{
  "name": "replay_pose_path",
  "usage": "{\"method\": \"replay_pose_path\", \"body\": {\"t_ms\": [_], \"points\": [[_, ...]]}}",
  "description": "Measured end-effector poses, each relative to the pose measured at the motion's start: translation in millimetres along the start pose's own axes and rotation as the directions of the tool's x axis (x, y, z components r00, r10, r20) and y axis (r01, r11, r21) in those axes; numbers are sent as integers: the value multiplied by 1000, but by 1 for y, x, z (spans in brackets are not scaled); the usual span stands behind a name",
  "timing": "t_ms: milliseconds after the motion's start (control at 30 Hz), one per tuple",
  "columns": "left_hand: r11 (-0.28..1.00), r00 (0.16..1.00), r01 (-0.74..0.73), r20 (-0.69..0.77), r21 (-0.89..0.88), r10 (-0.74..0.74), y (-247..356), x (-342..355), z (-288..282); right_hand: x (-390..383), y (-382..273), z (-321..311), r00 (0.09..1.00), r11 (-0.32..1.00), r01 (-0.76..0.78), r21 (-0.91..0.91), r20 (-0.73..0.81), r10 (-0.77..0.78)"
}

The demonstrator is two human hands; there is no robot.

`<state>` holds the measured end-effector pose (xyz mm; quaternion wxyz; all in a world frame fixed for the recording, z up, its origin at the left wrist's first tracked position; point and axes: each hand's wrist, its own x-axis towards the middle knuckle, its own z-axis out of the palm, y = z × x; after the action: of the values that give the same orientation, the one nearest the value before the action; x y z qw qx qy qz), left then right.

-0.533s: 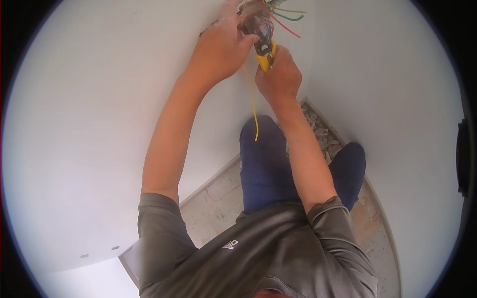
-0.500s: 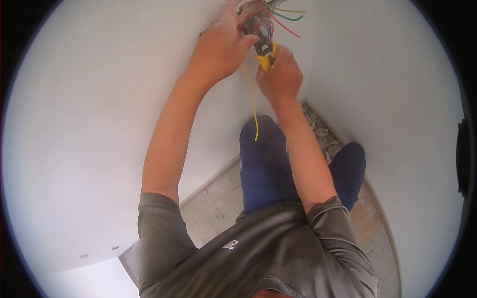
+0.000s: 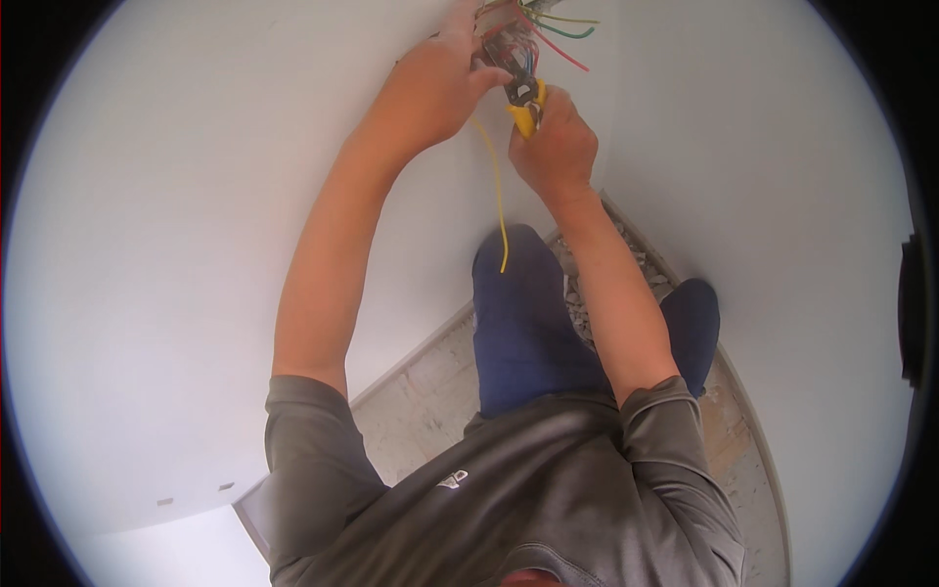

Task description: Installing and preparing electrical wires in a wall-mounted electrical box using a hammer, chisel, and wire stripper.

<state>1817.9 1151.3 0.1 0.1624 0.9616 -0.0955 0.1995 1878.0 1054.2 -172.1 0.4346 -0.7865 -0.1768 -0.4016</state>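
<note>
My right hand [image 3: 556, 147] is wrapped round the yellow handles of wire strippers [image 3: 523, 119], their dark jaws pointing up at a bunch of wires in the wall. Close on the left, my left hand [image 3: 425, 93] reaches up to the same spot. Its thumb lies by the tool's head, while the fingers curl at the wires, partly hidden; what they pinch cannot be made out. From behind that palm a yellow wire [image 3: 500, 205] dangles loose toward my knee. A red wire [image 3: 562, 51] and a green wire [image 3: 575, 35] stick out rightward above the tool.
White walls [image 3: 215, 196] meet in a corner ahead of me. Broken rubble [image 3: 577, 303] lies on the floor around my dark blue trouser legs [image 3: 523, 323]. Dusty floor tiles [image 3: 411, 416] show on the left, and two small wall openings [image 3: 226, 486] at the lower left.
Both hands stay at the wires, with only a slight shift. My right forearm has swung a little outward to the right, and the wire strippers have barely moved.
</note>
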Motion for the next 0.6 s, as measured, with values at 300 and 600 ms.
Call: {"method": "replay_pose_path", "body": {"t_ms": [300, 600], "points": [[967, 985, 163, 81, -193, -150, 3, 4, -7, 2, -4, 4, 999, 998, 16, -53, -51, -18], [957, 969, 223, 145, -187, -197, 16, 5, -13, 0, -17, -3, 972, 982, -176, 70, 170, 162]]}}
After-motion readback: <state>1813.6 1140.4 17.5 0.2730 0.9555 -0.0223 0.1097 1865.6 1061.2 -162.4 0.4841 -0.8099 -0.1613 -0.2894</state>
